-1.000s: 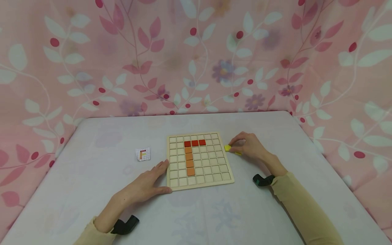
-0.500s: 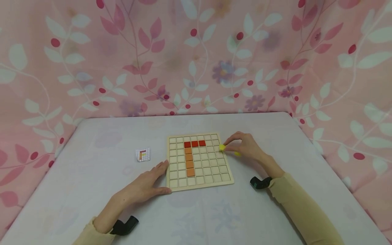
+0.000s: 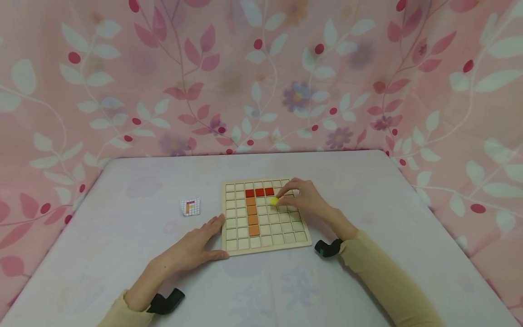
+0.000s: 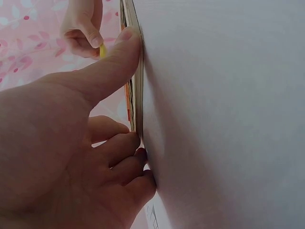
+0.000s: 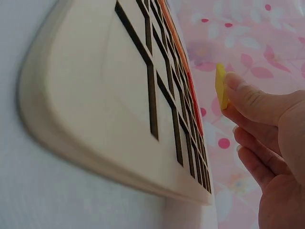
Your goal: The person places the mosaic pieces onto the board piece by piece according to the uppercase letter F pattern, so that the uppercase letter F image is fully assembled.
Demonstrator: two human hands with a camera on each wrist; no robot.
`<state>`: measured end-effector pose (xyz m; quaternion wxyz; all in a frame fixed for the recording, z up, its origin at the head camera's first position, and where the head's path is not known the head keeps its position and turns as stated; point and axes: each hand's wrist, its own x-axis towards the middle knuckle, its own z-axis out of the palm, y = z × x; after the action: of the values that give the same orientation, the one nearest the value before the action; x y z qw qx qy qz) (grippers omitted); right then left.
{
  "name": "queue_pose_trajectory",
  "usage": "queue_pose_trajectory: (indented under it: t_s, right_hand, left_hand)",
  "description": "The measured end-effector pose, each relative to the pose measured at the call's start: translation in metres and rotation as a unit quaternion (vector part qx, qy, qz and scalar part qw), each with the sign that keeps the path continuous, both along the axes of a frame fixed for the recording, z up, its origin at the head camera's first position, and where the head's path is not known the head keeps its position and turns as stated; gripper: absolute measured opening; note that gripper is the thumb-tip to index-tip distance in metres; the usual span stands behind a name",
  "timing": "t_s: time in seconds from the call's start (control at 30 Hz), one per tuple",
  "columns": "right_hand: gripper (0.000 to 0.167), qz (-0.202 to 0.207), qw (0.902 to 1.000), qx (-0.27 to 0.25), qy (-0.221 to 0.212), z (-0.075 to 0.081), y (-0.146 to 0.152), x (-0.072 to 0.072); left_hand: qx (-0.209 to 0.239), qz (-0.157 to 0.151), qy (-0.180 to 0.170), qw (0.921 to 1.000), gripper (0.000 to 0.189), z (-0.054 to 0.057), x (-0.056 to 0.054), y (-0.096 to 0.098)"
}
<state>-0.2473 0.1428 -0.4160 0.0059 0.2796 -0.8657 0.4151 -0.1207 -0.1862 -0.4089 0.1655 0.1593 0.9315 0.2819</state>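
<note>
A square wooden grid board (image 3: pixel 267 250) lies on the table. Three red tiles (image 3: pixel 259 192) form a row in it, and a column of orange tiles (image 3: pixel 252 210) runs down from the leftmost red one. My right hand (image 3: pixel 305 196) pinches a yellow tile (image 3: pixel 273 200) between thumb and finger, over the cells below the right-hand red tile. In the right wrist view the yellow tile (image 5: pixel 220 87) is held on edge, apart from the board. My left hand (image 3: pixel 195 245) rests against the board's left edge, thumb at the near corner and fingers extended along the side.
A small paper card (image 3: pixel 190 206) with a printed coloured grid pattern lies on the white-covered table (image 3: pixel 261 290), left of the board. A pink floral cloth (image 3: pixel 261 77) hangs behind the table. Each wrist wears a black device (image 3: pixel 167 301).
My right hand has carried the yellow tile leftward from beside the board to over its grid. Another yellow piece on the table is now hidden behind that hand. The left hand stays put.
</note>
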Motion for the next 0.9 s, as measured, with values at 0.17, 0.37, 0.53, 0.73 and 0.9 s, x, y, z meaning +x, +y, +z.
queue_pose_trajectory:
  t_s: [0.17,0.37,0.53,0.73,0.9]
  right_hand:
    - [0.017,0.020,0.9997,-0.013,-0.004,-0.004,-0.015,0.003]
    - [0.016,0.025,0.9997,0.002,-0.005,-0.007,-0.027,0.004]
    - [0.014,0.017,0.9997,0.016,-0.010,-0.008,-0.031,0.006]
    - [0.015,0.032,0.9994,0.013,0.004,-0.011,-0.033,0.006]
    - [0.015,0.037,0.9992,0.013,0.007,-0.015,-0.034,0.007]
  left_hand:
    - [0.004,0.001,-0.003,1.0000,0.103,0.000,0.000,0.000]
    - [0.003,-0.001,0.003,1.0000,0.102,0.000,0.000,0.000]
    - [0.000,-0.001,0.004,1.0000,0.103,0.000,0.000,0.001]
    - [-0.002,0.004,0.002,1.0000,0.103,-0.001,0.000,0.001]
    - [0.000,0.006,0.000,1.0000,0.103,-0.002,0.001,0.001]
